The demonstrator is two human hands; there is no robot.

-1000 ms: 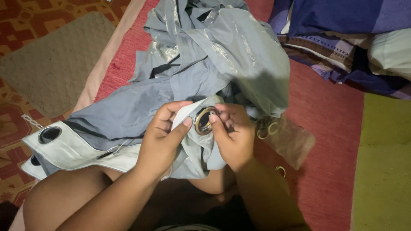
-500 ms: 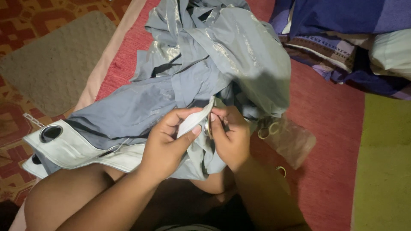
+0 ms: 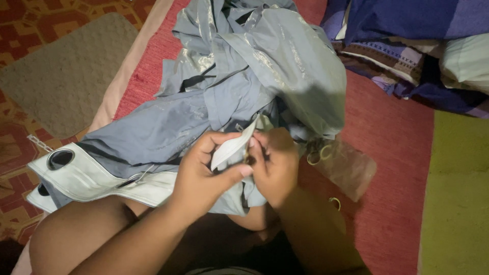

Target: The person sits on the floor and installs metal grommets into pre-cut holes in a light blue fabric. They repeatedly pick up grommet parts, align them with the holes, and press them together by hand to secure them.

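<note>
a: what's in the grip?

b: the left hand (image 3: 204, 175) pinches the white band (image 3: 232, 146) of the grey curtain (image 3: 214, 107), folded up between thumb and fingers. the right hand (image 3: 275, 165) is clenched on the same fold from the other side, fingertips at a ring that's mostly hidden.

a: where does the curtain lie?

b: over the lap, heaped back across the red mat (image 3: 392, 153) toward its far edge. the band trails to the left edge, where one eyelet (image 3: 60, 159) sits fitted.

a: how far along?

b: i'd judge early to midway. one eyelet looks done, one is in hand. loose rings (image 3: 318, 152) wait in a clear bag (image 3: 346, 165) just right of the hands, another ring (image 3: 334, 202) lies on the mat.
</note>
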